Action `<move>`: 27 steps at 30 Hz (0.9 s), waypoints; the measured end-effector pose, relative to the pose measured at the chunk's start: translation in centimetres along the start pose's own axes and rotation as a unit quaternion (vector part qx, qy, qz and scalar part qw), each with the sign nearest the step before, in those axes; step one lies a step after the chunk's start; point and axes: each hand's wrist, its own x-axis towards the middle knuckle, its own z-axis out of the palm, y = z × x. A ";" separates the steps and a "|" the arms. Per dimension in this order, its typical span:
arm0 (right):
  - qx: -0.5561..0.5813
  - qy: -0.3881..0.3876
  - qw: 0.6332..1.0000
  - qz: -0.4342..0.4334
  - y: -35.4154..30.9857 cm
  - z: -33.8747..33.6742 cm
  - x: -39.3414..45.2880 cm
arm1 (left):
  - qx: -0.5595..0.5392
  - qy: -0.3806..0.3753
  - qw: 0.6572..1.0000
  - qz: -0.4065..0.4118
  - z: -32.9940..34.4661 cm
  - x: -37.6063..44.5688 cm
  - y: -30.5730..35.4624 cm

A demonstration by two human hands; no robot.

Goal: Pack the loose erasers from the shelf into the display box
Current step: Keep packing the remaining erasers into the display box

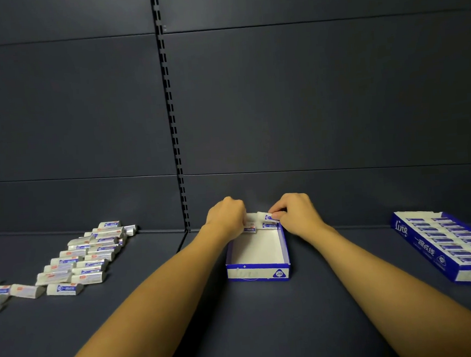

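- Dark shelf panels form the backdrop, with a slotted upright (170, 113) running down to the dark shelf surface (267, 316) on which all items rest.
- Display box (257, 257): open-topped, blue and white, set directly ahead of the person, probably so both arms reach it evenly. Most of its white floor is bare; packing is judged to be at an early stage.
- Packed erasers (269, 225): a first row lies against the far wall of the box. Starting at the back keeps the near end clear for later rows.
- Left hand (227, 215): curled over the far left corner, fingertips pinching or pressing an eraser (250, 229) into the row; the exact grip is hidden by the knuckles.
- Right hand (294, 211): fingers closed on an eraser (269, 217) at the far right corner, held tilted above the row, seemingly for seating.
- Loose erasers (85, 257): laid in rough rows well to the left, within reach for the next pick.
- Full box (448, 246): well apart on the right, filled with two neat columns, and serves as a pattern for the layout.
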 end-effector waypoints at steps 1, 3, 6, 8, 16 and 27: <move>-0.003 -0.008 1.000 0.002 -0.3 0.0 0.0 | 0.005 0.003 1.000 0.000 0.0 -0.1 0.0; -0.016 -0.028 0.999 0.007 -0.8 0.0 0.0 | 0.012 0.009 1.000 0.002 0.0 -0.1 0.0; -0.057 -0.059 0.997 0.013 -1.6 -0.1 -0.1 | 0.015 0.015 1.000 0.007 0.0 -0.3 0.1; -0.088 -0.070 0.994 0.017 -2.1 -0.2 -0.1 | 0.015 0.016 1.000 0.009 0.1 -0.4 0.1; -0.151 -0.083 0.985 0.023 -3.7 0.0 -0.1 | 0.001 0.024 1.000 -0.002 0.3 -0.8 0.1; -0.173 -0.094 0.980 0.026 -4.1 0.6 0.0 | -0.041 0.023 0.999 -0.024 0.8 -0.6 -0.2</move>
